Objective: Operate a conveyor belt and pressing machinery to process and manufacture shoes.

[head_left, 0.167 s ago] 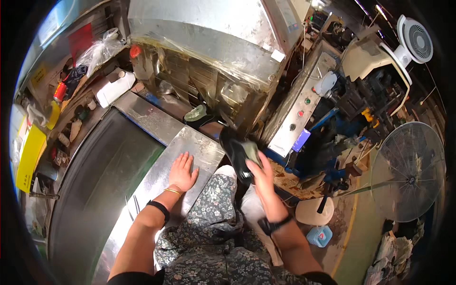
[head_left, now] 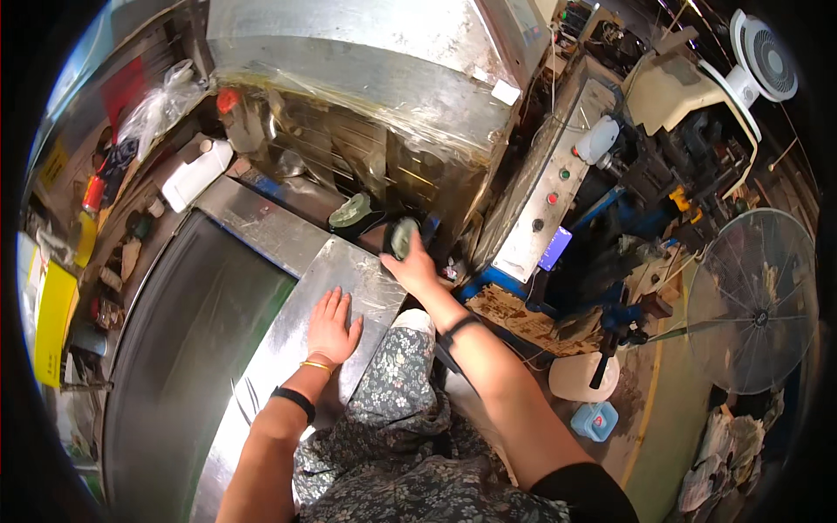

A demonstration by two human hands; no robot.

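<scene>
My left hand (head_left: 334,327) lies flat with its fingers stretched on the metal ledge (head_left: 353,270) beside the dark conveyor belt (head_left: 192,349). It holds nothing. Out ahead, my right hand (head_left: 413,268) grips a black shoe (head_left: 403,237) with a pale green inside, at the far end of the ledge by the machine's opening. My fingers and the dark surroundings hide part of that shoe. Just left of it sits a second black shoe (head_left: 350,212) with the same pale green inside.
A big metal machine hood (head_left: 349,70) with plastic sheeting stands ahead. To the right is a control panel (head_left: 558,187) with buttons, then a standing fan (head_left: 757,305). A white jug (head_left: 199,174) lies at the left, and a blue basket (head_left: 595,421) is on the floor.
My right hand has carried the black shoe forward and left, from beside my knee to next to the other shoe. My left hand stays on the ledge. The view has shifted slightly.
</scene>
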